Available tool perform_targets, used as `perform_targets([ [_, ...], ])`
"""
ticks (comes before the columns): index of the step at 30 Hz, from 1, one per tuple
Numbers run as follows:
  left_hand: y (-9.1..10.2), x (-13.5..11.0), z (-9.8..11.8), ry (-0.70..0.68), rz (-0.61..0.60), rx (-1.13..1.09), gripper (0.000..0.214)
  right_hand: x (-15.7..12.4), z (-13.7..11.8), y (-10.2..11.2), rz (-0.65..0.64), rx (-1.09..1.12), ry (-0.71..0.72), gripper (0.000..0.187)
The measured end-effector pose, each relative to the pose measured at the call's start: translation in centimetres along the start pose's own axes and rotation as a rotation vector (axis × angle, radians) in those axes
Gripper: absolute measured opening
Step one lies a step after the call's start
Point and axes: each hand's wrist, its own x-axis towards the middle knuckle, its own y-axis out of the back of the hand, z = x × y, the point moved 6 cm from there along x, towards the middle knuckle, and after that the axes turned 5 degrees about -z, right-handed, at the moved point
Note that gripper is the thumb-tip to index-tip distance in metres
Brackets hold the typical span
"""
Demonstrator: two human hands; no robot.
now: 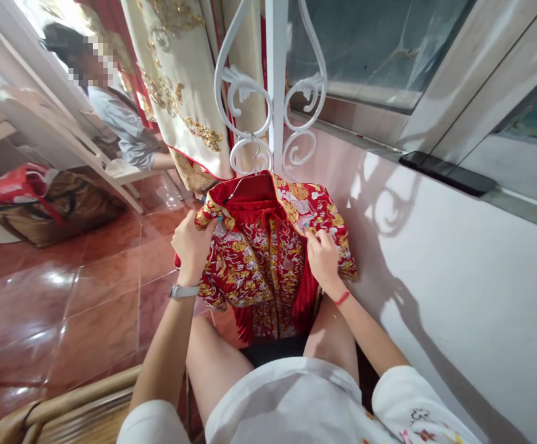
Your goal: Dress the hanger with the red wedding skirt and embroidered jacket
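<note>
A red jacket (245, 265) with gold and silver embroidery hangs in front of me on a wire hanger (255, 161). Its front is parted, and a red skirt or inner piece (275, 246) with a tied cord shows inside. My left hand (192, 243), with a watch on its wrist, is closed on the jacket's left front edge near the collar. On the other side my right hand (322, 254), wearing a red string, pinches the right front edge. Small blue dots show on the cloth beside both hands. Red fringe hangs low, between my knees.
The hanger hooks onto a white scrolled metal stand (276, 86). A cream gown (180, 80) with gold embroidery hangs behind. Another person (124, 123) sits at left near a brown bag (65, 206). A dark phone-like object (446, 174) lies on the window ledge at right.
</note>
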Motion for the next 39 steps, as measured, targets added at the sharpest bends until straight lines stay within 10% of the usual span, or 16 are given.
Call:
perform_targets([
  [3,-0.2,-0.5,0.5,0.037,0.041,0.095,0.031,1.0,-0.7,-2.5,0.007,0.104,-0.051,0.037],
  [8,-0.7,-1.1,0.8,0.006,0.087,0.14,0.033,1.0,-4.2,1.0,0.136,0.295,0.065,0.033],
  [11,-1.0,-1.1,0.5,0.005,0.105,0.098,0.035,0.3,-5.6,-0.9,0.067,0.289,0.107,0.035],
  [19,-3.8,-4.3,-0.9,-0.136,0.297,-0.031,0.059,1.1,-1.5,-8.5,0.064,0.29,-0.102,0.029],
  [26,-10.0,-4.1,-0.1,0.024,0.081,-0.059,0.053,0.7,-0.4,-10.4,-0.125,0.232,0.025,0.02],
  [34,-4.9,-4.7,6.9,-0.13,0.194,-0.242,0.032,-0.4,-0.2,-8.0,-0.316,0.539,0.237,0.022],
  [39,-9.1,-4.5,10.6,-0.177,-0.047,-0.075,0.03,-2.1,-1.9,-8.2,-0.33,0.584,0.203,0.023],
])
